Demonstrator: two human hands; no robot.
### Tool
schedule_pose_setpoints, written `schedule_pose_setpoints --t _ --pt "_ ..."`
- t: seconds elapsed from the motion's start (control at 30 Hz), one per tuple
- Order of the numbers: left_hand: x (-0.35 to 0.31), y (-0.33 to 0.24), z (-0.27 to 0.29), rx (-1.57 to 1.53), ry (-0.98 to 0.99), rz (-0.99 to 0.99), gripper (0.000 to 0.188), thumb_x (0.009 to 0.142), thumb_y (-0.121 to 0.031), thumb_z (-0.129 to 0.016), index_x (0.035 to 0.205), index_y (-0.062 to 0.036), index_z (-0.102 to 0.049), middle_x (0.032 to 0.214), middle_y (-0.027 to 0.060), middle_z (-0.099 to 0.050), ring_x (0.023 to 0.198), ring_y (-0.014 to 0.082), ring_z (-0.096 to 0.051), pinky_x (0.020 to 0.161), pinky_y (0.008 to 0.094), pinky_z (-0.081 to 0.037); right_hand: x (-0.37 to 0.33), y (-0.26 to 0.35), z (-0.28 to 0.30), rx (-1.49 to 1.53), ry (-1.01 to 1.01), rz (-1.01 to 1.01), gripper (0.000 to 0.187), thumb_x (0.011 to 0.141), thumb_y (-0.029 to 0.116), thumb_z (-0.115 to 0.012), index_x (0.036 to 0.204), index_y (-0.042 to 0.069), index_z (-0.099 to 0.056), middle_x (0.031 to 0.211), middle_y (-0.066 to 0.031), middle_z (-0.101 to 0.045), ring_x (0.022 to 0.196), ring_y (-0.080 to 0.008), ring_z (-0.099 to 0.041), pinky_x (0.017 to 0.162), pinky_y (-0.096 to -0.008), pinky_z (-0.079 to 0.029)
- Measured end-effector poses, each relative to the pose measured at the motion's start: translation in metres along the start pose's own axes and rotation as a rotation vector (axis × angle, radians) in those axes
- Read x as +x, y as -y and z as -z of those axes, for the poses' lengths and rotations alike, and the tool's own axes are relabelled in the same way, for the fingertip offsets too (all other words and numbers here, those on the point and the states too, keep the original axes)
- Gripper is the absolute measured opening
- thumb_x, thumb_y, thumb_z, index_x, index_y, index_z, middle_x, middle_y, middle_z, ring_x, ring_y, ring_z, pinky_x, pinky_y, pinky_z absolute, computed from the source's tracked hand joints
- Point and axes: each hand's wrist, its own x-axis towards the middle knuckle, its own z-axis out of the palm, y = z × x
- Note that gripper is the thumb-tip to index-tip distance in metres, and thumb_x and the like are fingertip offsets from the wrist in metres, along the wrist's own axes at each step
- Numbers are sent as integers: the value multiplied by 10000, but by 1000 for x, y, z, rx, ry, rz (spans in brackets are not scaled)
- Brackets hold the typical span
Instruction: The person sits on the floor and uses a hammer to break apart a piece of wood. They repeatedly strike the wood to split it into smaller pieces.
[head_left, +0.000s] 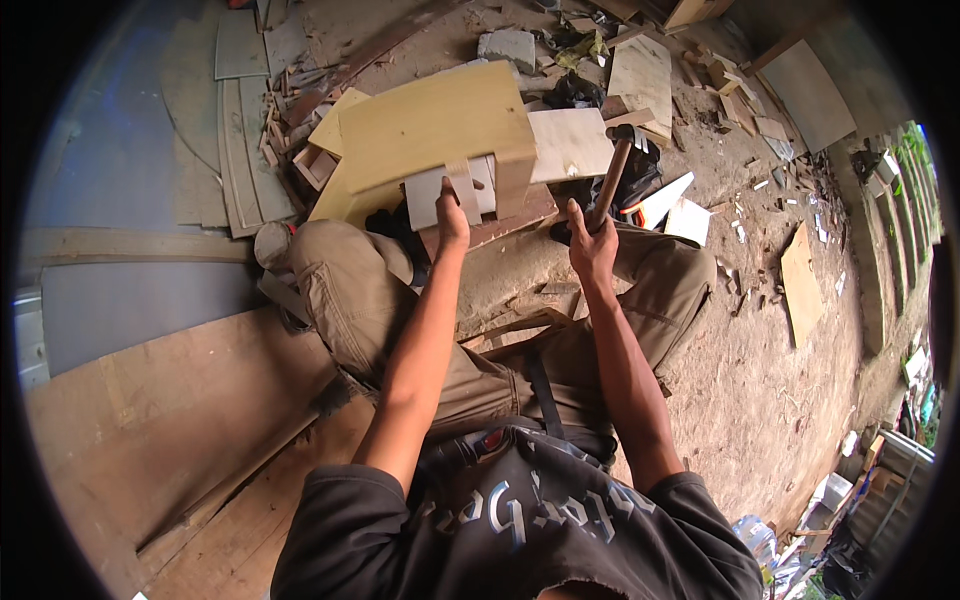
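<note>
Bare, dusty earth floor spreads around us, littered with offcuts along its far side and bounded on our left by a large flat grey sheet. Before our knees stands a pale yellow, box-like wooden assembly, resting on a reddish-brown wooden plank. Our left hand is at its near side, the thumb laid over a white rectangular panel; the other fingers are mostly hidden, so we cannot tell how firmly they grip. Our right hand has its fingers wrapped around a wooden-handled hammer with a dark head, raised beside the assembly and apart from it.

We judge the step in hand to be steadying the panel for nailing, though we can make out no nail. A blow would call for a settled panel and left fingers well clear.

Just behind the assembly, a flat pale board juts rightward, and a crumpled black plastic bag lies near the hammer; both could crowd a swing. Farther right, a loose tan plywood offcut lies out of the way.
</note>
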Motion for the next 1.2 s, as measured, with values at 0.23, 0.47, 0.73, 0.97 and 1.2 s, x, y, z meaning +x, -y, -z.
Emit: schedule_pose_setpoints --t 0.23,0.47,0.73,0.97,1.2 --pt "12 -16 26 -106 -181 156 624 994 -544 -245 1033 -48 -621 1001 55 -660 965 173 -565 870 347 -398 -6 17 -1 -13 33 -10 470 847 436 -712 764 1 -554 612 -21 -500 580 -108 -453 532 -289 -399" --pt "2 -83 34 -320 -583 174 754 978 -596 -125 1295 -2 -464 1301 164 -527 1237 267 -466 1053 468 -333 -4 12 0 77 39 -9 481 880 460 -660 771 3 -561 621 -19 -511 584 -100 -463 533 -286 -401" --pt "15 -149 75 -266 -809 165 639 962 -510 -378 1357 -8 -388 1374 131 -439 1283 242 -406 1106 484 -235 -6 44 0 89 97 16 479 926 461 -589 830 -9 -579 642 -51 -567 603 -123 -534 560 -307 -434" --pt "42 -218 89 -47 -178 382 529 879 -424 -629 1271 -84 -525 1254 90 -557 1150 211 -525 965 442 -425 -32 136 23 -77 71 346 371 997 284 -476 1176 -32 -551 783 -178 -643 672 -280 -637 649 -372 -487" --pt "48 -211 79 86 -101 353 398 840 -240 -713 1183 -79 -592 1126 61 -631 1037 195 -605 881 370 -509 -41 161 39 -514 280 684 255 910 133 -582 1150 49 -604 864 -198 -612 762 -378 -602 658 -436 -483"
